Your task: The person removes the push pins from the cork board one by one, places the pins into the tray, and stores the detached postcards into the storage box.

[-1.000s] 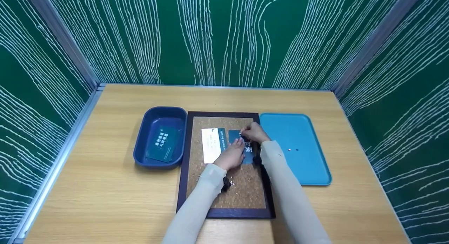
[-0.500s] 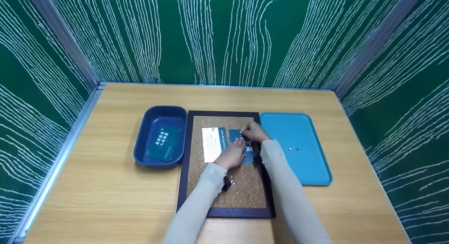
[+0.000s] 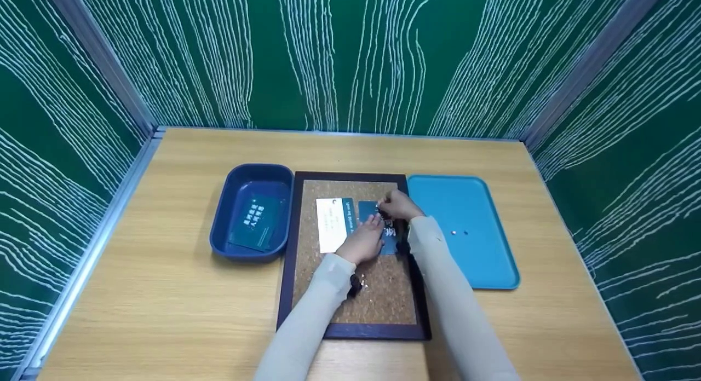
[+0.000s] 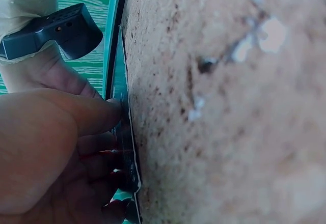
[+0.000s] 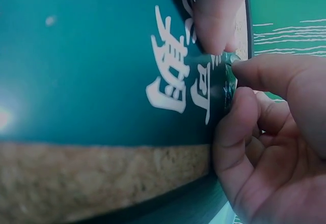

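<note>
A teal card (image 3: 389, 244) with white characters lies on the cork board (image 3: 383, 307), right of a white-and-teal card (image 3: 331, 227). My left hand (image 3: 362, 243) rests on the teal card, its fingers (image 4: 102, 168) laid flat against it. At the card's far edge my right hand (image 3: 400, 206) pinches a small clear pushpin (image 5: 232, 58) between thumb and forefinger. The pin's tip is hidden. A left fingertip shows close to the pinch in the right wrist view. Several tiny shiny pieces (image 3: 364, 282), too small to make out, lie on the cork near the left wrist.
A dark blue bin (image 3: 219, 233) holding a teal card (image 3: 254, 222) stands left of the board. On the right, a light blue tray (image 3: 465, 266) bears two tiny pieces (image 3: 453, 233). The board has a raised dark frame (image 3: 378, 331). Green walls enclose the table.
</note>
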Demonstrator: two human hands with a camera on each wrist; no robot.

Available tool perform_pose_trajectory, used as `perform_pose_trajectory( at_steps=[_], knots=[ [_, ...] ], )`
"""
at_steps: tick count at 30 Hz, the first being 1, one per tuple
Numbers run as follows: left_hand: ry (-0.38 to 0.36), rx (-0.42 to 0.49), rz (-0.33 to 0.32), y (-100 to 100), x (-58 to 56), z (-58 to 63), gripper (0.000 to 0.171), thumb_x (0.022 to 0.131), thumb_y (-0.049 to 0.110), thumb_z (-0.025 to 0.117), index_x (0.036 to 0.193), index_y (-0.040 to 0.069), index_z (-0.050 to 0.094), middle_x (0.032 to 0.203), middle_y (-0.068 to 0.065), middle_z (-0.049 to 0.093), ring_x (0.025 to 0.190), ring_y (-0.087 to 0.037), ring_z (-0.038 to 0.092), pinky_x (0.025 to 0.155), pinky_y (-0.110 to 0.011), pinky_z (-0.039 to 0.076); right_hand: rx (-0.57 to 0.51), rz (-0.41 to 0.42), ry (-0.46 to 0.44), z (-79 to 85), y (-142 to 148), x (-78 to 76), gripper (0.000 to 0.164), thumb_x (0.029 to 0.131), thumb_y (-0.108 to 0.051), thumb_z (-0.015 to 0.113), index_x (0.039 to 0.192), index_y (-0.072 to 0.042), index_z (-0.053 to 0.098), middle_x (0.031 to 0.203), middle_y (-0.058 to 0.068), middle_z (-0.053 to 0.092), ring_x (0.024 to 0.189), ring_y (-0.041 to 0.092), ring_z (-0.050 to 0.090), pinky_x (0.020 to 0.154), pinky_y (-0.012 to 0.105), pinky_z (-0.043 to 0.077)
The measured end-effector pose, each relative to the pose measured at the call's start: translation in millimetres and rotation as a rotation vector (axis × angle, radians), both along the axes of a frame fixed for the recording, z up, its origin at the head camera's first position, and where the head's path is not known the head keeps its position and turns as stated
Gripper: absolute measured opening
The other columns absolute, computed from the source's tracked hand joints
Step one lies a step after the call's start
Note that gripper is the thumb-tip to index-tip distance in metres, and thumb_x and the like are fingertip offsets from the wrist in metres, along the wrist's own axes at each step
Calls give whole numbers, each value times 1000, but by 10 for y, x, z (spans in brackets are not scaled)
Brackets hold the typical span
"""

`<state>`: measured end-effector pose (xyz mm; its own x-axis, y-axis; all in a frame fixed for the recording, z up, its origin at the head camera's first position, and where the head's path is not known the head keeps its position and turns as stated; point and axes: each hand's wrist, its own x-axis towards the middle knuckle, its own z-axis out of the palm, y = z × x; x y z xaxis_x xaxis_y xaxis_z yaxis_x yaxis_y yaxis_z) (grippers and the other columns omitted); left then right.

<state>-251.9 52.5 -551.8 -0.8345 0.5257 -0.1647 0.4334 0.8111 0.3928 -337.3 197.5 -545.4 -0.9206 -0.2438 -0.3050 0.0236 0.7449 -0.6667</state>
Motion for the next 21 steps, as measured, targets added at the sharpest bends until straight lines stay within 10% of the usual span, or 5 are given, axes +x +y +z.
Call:
perform_pose_trajectory(
  at_steps=[21],
  knots=[
    [-14, -8, 3, 8, -9, -16, 53, 102, 22, 44, 149, 1, 31, 159, -15, 21, 148, -28, 18, 119, -45, 22, -176, -1, -83, 12, 78, 47, 24, 98, -15, 50, 100, 1, 68, 64, -2, 51, 56, 11, 49, 58, 24, 49]
  ],
)
